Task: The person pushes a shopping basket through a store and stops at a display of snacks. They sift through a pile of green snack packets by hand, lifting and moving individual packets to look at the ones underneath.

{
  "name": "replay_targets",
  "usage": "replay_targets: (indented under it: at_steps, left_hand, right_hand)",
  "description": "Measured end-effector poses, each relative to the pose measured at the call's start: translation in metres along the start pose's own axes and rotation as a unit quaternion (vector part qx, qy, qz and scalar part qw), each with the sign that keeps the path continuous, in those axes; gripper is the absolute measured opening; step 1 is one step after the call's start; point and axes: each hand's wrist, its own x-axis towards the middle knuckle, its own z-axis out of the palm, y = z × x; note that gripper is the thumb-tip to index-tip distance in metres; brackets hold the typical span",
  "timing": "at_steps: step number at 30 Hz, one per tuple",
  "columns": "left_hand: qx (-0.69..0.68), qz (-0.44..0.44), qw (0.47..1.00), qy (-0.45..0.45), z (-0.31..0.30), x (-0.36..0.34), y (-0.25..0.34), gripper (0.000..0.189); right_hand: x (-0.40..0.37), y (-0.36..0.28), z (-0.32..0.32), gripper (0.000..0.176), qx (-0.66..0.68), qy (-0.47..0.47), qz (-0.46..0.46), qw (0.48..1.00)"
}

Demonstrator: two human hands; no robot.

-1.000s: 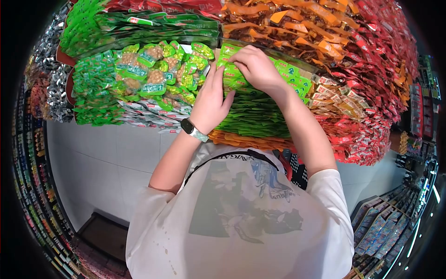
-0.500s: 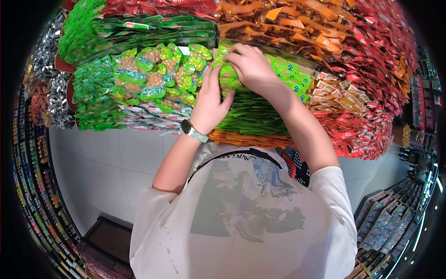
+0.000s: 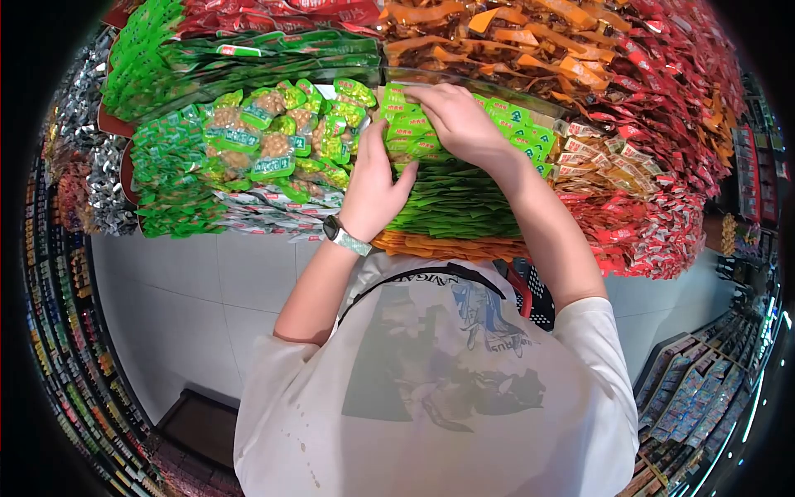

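Note:
Bright green flat packets (image 3: 410,132) lie in rows at the middle of the display. My left hand (image 3: 379,178), with a watch on its wrist, rests upright along their left side, thumb apart from the fingers, nothing visible in it. My right hand (image 3: 464,124) lies over the top of the same packets, its fingers reaching to their upper edge; the fingertips are partly hidden. Left of my left hand are green peanut packets (image 3: 273,145). Below the bright green packets stands a stack of darker green packets (image 3: 455,199).
Orange packets (image 3: 513,41) fill the back, and red packets (image 3: 662,74) the right side. Small white and red packets (image 3: 600,161) lie right of my right arm. Silver packets (image 3: 103,132) are at the far left. Store shelves (image 3: 74,331) stand beyond the grey floor (image 3: 190,290).
My right hand has shifted slightly right and down, its fingers now flatter over the bright green packets. My left hand has barely moved.

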Motion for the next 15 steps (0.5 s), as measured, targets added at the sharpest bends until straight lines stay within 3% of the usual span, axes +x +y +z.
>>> replay_targets:
  at_steps: [4,11,15]
  left_hand:
    - [0.001,-0.022,1.0,-0.004,0.002,-0.002,-0.007,0.068]
    - [-0.001,-0.038,0.999,-0.028,-0.003,-0.001,-0.001,0.066]
    - [0.02,0.001,1.0,0.008,0.002,-0.005,-0.001,0.069]
  right_hand:
    - [-0.007,0.006,-0.013,0.025,0.016,0.091,0.045,0.995]
    - [-0.001,0.017,-0.014,0.02,-0.047,0.002,0.015,0.999]
    - [0.006,0.011,-0.014,0.019,-0.086,-0.04,0.065,0.993]
